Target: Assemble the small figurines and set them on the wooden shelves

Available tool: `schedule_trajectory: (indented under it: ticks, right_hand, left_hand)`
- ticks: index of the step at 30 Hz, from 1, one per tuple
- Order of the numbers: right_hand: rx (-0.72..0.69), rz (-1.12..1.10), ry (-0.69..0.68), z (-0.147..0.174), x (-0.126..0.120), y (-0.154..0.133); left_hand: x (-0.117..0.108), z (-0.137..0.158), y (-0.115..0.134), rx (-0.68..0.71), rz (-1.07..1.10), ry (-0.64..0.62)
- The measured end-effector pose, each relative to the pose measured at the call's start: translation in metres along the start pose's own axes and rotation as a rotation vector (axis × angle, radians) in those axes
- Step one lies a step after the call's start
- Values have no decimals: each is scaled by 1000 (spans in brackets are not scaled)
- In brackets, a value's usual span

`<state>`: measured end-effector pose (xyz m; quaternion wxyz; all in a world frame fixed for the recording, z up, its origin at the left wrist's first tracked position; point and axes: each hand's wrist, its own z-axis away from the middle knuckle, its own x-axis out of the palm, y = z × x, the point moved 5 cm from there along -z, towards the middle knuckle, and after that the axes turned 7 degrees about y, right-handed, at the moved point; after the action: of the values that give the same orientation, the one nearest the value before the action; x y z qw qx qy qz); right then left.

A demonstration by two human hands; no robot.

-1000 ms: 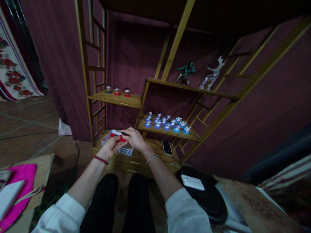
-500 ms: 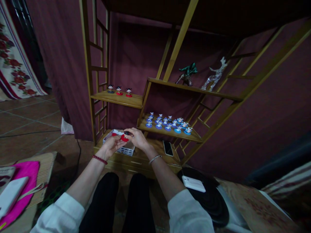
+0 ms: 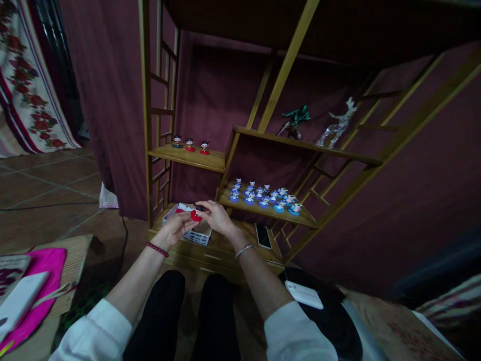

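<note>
From my distant seat, I look through the head camera and see the figure [image 3: 196,215] held over the box [image 3: 198,239], between the two hands. The right hand [image 3: 218,219] has thumb and forefinger closed on it near the dark top, so there is almost no gap there. The left hand [image 3: 173,229] has its fingers half curled at the red base; I cannot tell whether they pinch it or only support it. The figure seems tilted, with its base turned somewhat toward me, but it is too small for me to be sure of the angle. To do this well, I would let the left fingers carry the weight from under the base and make the right pinch light, because the upper part could perhaps turn or loosen under a hard squeeze. I would also work low over the box, so that a slip ends inside it. The right hand is near the left corner of the shelf [image 3: 302,219] with the purple figures [image 3: 250,198], so I think a quick lift could knock the nearest ones. The three figures [image 3: 190,146] on the upper left and the phone [image 3: 263,236] at right are well apart from the fingers
</note>
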<state>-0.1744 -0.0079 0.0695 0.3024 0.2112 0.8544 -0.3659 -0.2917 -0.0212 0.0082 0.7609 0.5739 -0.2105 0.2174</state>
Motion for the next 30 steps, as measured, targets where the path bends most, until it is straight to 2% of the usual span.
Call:
schedule_trajectory:
  ticks: [6,16,30]
  right_hand:
    - [13,-21,-21,-2,0,-2]
    - [-6,85,9,-2,-1,-5]
    - [41,-141,59,-13,-3,-2]
  left_hand:
    - [0,2,4,1,-10,15]
    - [1,1,6,18,7,65]
    - [4,-4,25,82,42,-6]
